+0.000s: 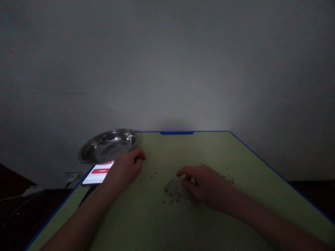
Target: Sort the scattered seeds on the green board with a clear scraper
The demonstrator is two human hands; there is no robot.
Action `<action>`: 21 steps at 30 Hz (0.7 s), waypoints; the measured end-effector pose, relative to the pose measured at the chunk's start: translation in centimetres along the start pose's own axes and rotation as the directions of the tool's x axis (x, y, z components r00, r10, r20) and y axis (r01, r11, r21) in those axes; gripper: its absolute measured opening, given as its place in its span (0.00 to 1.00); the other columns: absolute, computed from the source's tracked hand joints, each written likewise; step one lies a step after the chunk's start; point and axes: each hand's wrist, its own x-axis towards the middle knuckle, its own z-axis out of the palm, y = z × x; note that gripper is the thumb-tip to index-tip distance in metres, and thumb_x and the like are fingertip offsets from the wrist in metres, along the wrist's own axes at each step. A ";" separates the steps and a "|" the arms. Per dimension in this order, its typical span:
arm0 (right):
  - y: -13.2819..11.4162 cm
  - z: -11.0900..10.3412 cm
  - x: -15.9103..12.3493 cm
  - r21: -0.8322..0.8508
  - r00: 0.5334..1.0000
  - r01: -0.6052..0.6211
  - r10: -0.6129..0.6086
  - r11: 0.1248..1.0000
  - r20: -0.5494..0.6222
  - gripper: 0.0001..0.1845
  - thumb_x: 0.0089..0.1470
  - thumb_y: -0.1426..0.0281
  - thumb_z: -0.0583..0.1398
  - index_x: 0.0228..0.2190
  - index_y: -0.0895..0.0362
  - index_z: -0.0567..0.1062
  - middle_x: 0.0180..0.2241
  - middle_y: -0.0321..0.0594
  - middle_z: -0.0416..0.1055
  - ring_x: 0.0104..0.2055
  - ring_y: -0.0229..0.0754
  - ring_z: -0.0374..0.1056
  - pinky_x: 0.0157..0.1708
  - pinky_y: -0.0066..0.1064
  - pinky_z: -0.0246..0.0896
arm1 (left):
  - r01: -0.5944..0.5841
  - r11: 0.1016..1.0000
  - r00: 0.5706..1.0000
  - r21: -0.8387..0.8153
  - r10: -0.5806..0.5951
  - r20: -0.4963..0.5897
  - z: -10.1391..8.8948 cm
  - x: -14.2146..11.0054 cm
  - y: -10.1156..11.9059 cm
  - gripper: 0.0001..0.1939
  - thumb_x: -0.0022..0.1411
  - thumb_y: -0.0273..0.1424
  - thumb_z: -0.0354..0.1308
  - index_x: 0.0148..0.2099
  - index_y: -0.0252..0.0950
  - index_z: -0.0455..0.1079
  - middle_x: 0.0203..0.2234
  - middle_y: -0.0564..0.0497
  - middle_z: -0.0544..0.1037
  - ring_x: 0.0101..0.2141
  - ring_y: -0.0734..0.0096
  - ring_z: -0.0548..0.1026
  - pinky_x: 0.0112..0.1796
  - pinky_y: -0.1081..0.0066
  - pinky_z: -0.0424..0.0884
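Note:
My left hand (129,166) is closed, with its fingers curled, beside the near right rim of a shiny oval metal bowl (107,144). Whatever those fingers may hold is hidden. Over the middle of the table, my right hand (202,181) pinches thumb and forefinger close together at the edge of a clear, round, shallow thing (174,186), perhaps a dish or lid. Anything between those fingertips is too small to make out. Several small dark seed-like bits (171,201) lie in and around the clear thing. More bits (231,180) are scattered behind my right wrist.
A lit phone (95,174) lies at the left table edge, partly beneath the bowl's near side. The pale green table (209,146) has a blue edge and stands against a grey wall (178,69). White cables (23,202) and a plug (72,177) are at the left.

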 end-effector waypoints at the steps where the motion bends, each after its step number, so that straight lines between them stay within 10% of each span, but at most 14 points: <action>1: 0.6 -0.3 0.1 -0.020 1.000 -0.020 0.020 1.000 0.011 0.15 0.53 0.72 0.57 0.42 0.53 0.78 0.32 0.41 0.78 0.31 0.42 0.71 0.32 0.31 0.58 | -0.007 1.000 1.000 -0.016 0.007 -0.003 0.0 -0.2 0.2 0.12 0.53 0.28 0.45 0.35 0.37 0.70 0.27 0.51 0.75 0.28 0.68 0.71 0.30 0.69 0.62; 9: 3.9 -2.9 0.5 -0.071 0.995 -0.092 0.094 0.993 0.021 0.10 0.51 0.71 0.59 0.34 0.52 0.79 0.28 0.39 0.77 0.25 0.40 0.68 0.26 0.30 0.56 | -0.088 0.995 0.996 -0.053 0.088 0.011 -0.1 -0.9 -0.3 0.12 0.53 0.27 0.45 0.33 0.37 0.70 0.25 0.52 0.75 0.26 0.71 0.70 0.28 0.71 0.61; 16: 4.2 -5.1 1.3 0.210 0.999 -0.048 0.050 0.977 0.000 0.09 0.51 0.63 0.57 0.29 0.54 0.74 0.26 0.38 0.74 0.27 0.41 0.68 0.25 0.30 0.59 | -0.226 0.973 0.964 -0.034 0.219 -0.154 -1.3 -1.8 0.2 0.12 0.54 0.25 0.46 0.32 0.36 0.71 0.26 0.51 0.76 0.27 0.72 0.71 0.31 0.70 0.62; 21: 4.4 -6.1 5.3 -0.086 0.985 -0.077 0.063 0.993 -0.161 0.06 0.49 0.67 0.57 0.27 0.55 0.73 0.24 0.38 0.73 0.26 0.40 0.67 0.25 0.30 0.57 | -0.244 0.969 0.944 -0.034 0.229 -0.238 -1.9 -2.1 0.1 0.11 0.54 0.26 0.46 0.30 0.36 0.70 0.25 0.51 0.76 0.27 0.71 0.70 0.30 0.69 0.61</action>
